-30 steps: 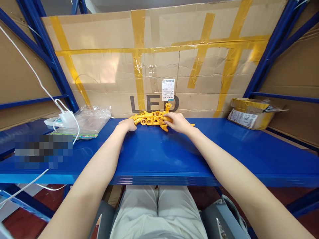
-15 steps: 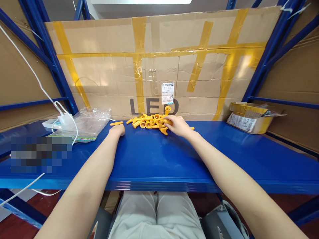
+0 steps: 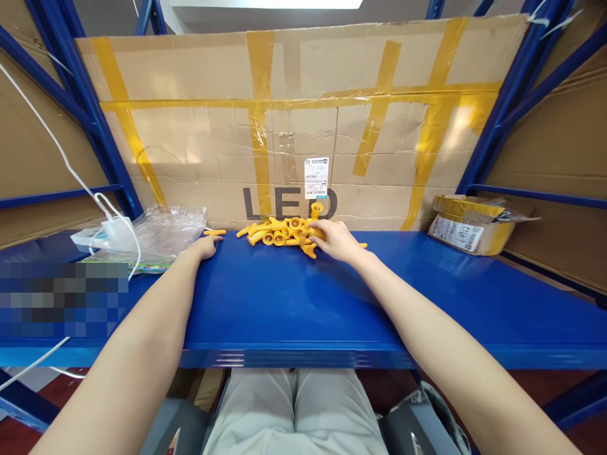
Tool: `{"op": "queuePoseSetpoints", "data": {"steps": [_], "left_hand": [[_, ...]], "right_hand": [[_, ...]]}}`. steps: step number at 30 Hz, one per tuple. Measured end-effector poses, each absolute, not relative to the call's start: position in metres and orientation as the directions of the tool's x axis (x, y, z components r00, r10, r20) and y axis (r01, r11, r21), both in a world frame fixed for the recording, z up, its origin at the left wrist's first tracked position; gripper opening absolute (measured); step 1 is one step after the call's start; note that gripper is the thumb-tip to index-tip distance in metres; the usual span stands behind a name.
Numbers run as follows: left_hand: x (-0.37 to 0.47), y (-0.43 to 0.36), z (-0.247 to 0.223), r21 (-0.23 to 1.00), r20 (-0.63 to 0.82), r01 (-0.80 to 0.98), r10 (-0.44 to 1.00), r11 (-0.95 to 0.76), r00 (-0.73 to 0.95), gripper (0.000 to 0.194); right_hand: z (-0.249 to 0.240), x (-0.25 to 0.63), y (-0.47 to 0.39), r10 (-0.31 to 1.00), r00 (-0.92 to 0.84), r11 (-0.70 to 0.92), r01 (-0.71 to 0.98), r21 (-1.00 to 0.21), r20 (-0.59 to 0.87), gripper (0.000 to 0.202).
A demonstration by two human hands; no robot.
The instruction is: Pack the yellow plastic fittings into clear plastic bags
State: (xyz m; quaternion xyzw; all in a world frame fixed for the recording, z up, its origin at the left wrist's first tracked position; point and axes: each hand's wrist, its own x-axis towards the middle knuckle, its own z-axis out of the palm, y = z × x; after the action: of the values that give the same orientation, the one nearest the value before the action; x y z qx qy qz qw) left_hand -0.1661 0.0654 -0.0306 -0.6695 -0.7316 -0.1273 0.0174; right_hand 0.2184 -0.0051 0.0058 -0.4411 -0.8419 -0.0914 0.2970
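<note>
A heap of yellow plastic pieces (image 3: 279,232) lies on the blue shelf against the cardboard; several have round, hollow, cup-like ends. My right hand (image 3: 336,240) is at the heap's right side, thumb and fingers curled round a yellow plastic piece (image 3: 315,232) there. Its fingertips are partly hidden among the pieces. One piece with a cup end (image 3: 317,210) sticks up just above that hand. To the left, apart from the heap, a slim yellow stick-like piece (image 3: 215,232) lies on the shelf. Just below it is my left hand (image 3: 203,246), a finger stretched out near the piece's right end.
A clear plastic bag (image 3: 165,234) and a white plug with a cable (image 3: 116,232) lie at the left, beside a blurred-out area. An opened, taped carton (image 3: 467,227) stands at the right. Tall cardboard (image 3: 208,158) closes off the back, between blue metal posts.
My left hand has moved left, and its finger is now stretched out beside the slim yellow piece. My right hand stays at the heap. The whole view has shifted slightly.
</note>
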Motion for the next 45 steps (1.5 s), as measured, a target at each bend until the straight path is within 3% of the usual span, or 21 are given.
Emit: {"op": "queuePoseSetpoints", "data": {"steps": [6, 22, 33, 38, 42, 45], "left_hand": [[-0.169, 0.058, -0.032, 0.187, 0.217, 0.976, 0.964, 0.112, -0.152, 0.061], [-0.167, 0.059, -0.032, 0.259, 0.277, 0.959, 0.943, 0.112, -0.185, 0.054], [-0.172, 0.064, -0.034, 0.297, 0.273, 0.949, 0.943, 0.103, -0.188, 0.061], [-0.174, 0.066, -0.035, 0.321, 0.302, 0.943, 0.935, 0.082, -0.185, 0.060], [-0.172, 0.064, -0.034, 0.307, 0.327, 0.950, 0.931, 0.060, -0.164, 0.055], [-0.169, 0.062, -0.033, 0.277, 0.342, 0.960, 0.928, 0.053, -0.150, 0.050]], "right_hand": [[0.005, 0.219, -0.004, 0.680, -0.435, 0.604, 0.789, -0.113, 0.590, 0.028], [0.005, 0.218, -0.006, 0.693, -0.439, 0.599, 0.792, -0.118, 0.572, 0.030], [0.004, 0.218, -0.003, 0.686, -0.436, 0.612, 0.779, -0.137, 0.582, 0.029], [0.002, 0.221, 0.003, 0.663, -0.323, 0.648, 0.699, -0.301, 0.676, 0.031], [0.004, 0.236, 0.020, 0.641, -0.008, 0.648, 0.541, -0.536, 0.767, 0.035], [0.008, 0.260, 0.042, 0.618, 0.263, 0.597, 0.456, -0.660, 0.741, 0.036]]}}
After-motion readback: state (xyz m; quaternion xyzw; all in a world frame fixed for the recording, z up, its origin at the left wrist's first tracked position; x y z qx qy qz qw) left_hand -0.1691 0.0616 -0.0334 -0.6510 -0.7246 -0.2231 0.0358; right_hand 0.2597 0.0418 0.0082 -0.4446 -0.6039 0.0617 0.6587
